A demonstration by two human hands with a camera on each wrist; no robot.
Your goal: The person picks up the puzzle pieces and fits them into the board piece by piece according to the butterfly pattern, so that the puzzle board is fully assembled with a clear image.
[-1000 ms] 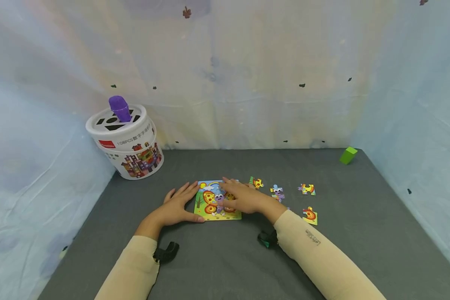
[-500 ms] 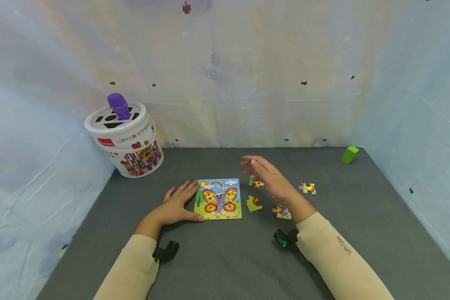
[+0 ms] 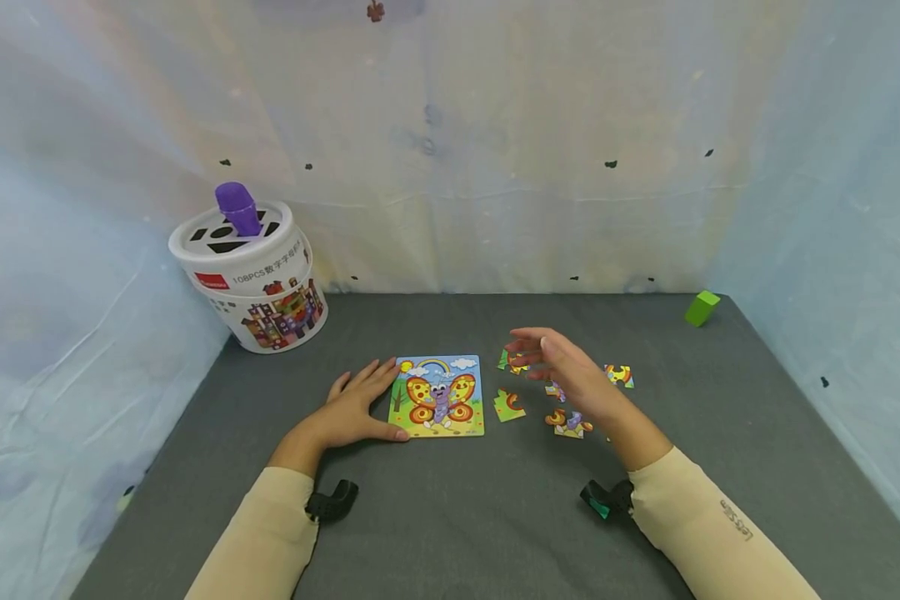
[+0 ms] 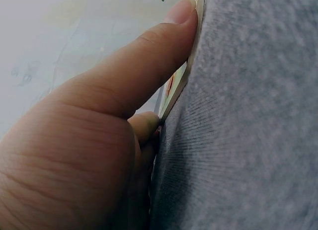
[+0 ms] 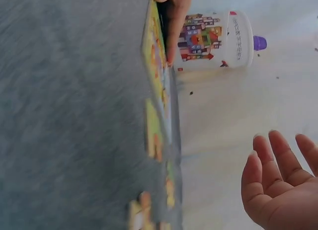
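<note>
A square butterfly picture board [image 3: 440, 398] lies flat on the grey cloth. My left hand [image 3: 351, 415] is spread along its left side, thumb at the near corner and fingertips at the far one. In the left wrist view the thumb [image 4: 149, 48] presses against the board's edge. My right hand [image 3: 573, 371], fingers apart and holding nothing, hovers over several loose jigsaw pieces right of the board. A green-cornered piece [image 3: 508, 406] lies beside the board, a larger section [image 3: 568, 424] nearer me, and another piece [image 3: 620, 376] farther right. The hand partly covers some.
A white bucket [image 3: 251, 292] with a purple block [image 3: 237, 208] standing in its lid is at the back left. Far to the right, close to the back edge, sits a green block [image 3: 702, 308]. Pale fabric walls enclose the table.
My right hand has lifted off the board and moved right, over the loose pieces, uncovering the whole butterfly picture. My left hand has stayed at the board's left side.
</note>
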